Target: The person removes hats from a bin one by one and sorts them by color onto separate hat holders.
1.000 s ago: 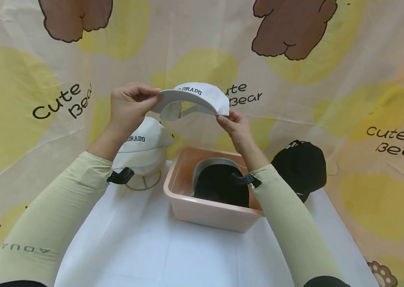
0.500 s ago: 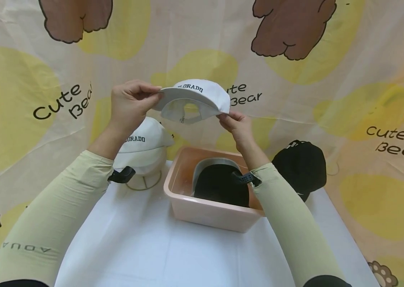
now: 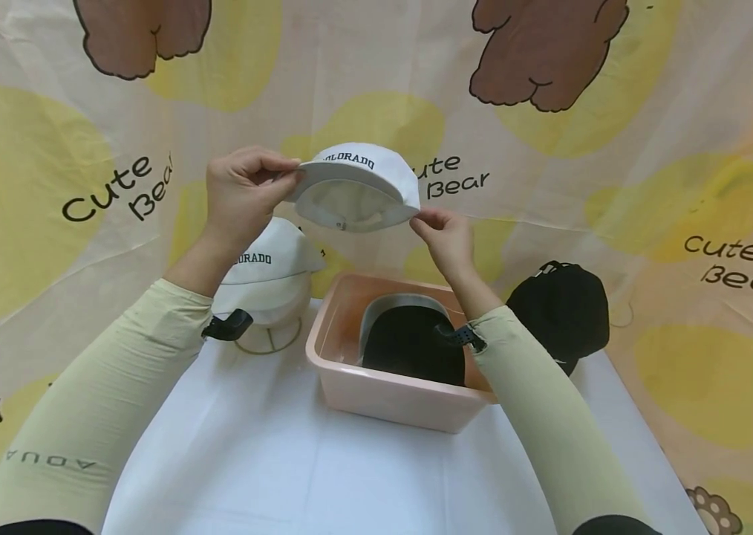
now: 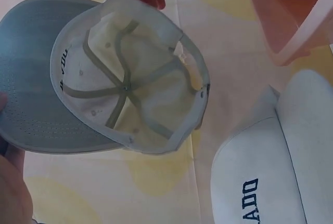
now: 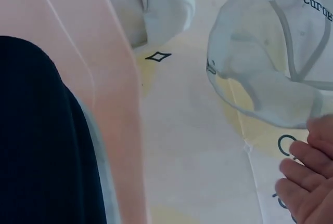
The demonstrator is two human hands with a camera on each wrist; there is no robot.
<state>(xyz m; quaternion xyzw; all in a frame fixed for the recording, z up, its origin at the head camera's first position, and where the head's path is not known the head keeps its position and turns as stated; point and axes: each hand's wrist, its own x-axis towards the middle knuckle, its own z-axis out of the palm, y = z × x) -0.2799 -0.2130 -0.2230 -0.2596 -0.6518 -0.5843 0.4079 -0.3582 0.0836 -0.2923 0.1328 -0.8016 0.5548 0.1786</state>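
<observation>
A white baseball cap (image 3: pixel 386 165) with dark "COLORADO" lettering is held up in front of the backdrop, its hollow inside turned toward the head view. My left hand (image 3: pixel 243 189) pinches the grey-undersided brim (image 4: pixel 47 78) between thumb and fingers. My right hand (image 3: pixel 446 241) has its fingertips at the cap's opposite lower rim and appears to pinch it; the exact contact is partly hidden. The left wrist view shows the crown's taped seams and rear strap opening.
A second white Colorado cap (image 3: pixel 276 253) sits on a white head form (image 3: pixel 279 301) at left. A pink bin (image 3: pixel 393 405) holds a black cap (image 3: pixel 410 345) and a grey-edged one. Another black cap (image 3: pixel 564 312) stands at right. All are on a white table (image 3: pixel 323 475).
The white cap has tilted so more of its inside shows and the rear strap hangs lower. My right hand has shifted slightly right; my left hand has barely moved.
</observation>
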